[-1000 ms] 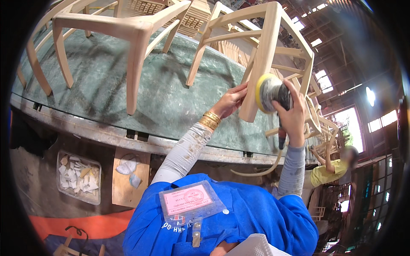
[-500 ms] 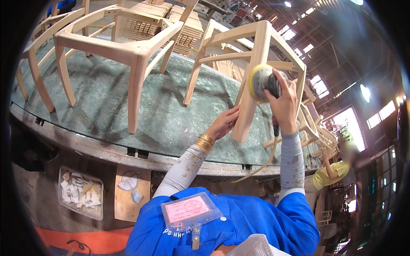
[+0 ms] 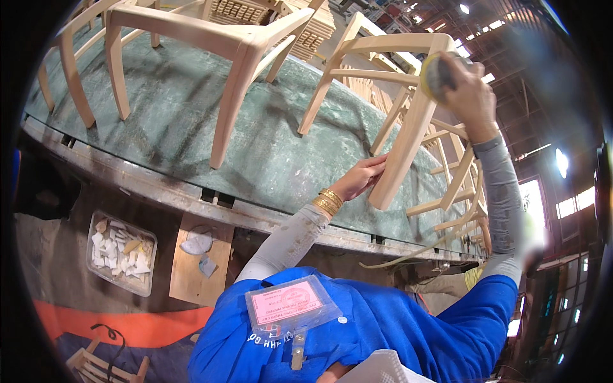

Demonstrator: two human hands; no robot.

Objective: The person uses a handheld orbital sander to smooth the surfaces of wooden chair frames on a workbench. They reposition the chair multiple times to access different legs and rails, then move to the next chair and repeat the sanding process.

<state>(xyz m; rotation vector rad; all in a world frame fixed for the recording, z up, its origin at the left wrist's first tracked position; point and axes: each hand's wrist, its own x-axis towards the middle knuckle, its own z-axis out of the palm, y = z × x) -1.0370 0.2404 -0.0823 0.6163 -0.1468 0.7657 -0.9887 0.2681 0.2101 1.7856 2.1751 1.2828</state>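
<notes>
My right hand point(image 3: 469, 96) grips a round orbital sander point(image 3: 437, 78) with a yellowish rim. Its pad is against the upper part of the front leg point(image 3: 408, 150) of a pale wooden chair frame point(image 3: 399, 43). At the lower end of that same leg, my left hand point(image 3: 361, 179) holds on from the left side, with its fingertips partly hidden behind the wood. The chair frame stands on a green-topped table point(image 3: 274, 172). Both my forearms are in grey sleeves.
A second chair frame point(image 3: 191, 27) stands to the left, with more frames beyond it and to the right. Slatted wooden parts point(image 3: 306, 29) are stacked behind. A pale hose point(image 3: 408, 257) trails by the table's edge. Below sit a tray of white scraps point(image 3: 149, 281) and a board point(image 3: 191, 284).
My right hand has carried the sander up along the leg, away from me and to the right. The left hand stays at the leg's lower end while the whole view has shifted.
</notes>
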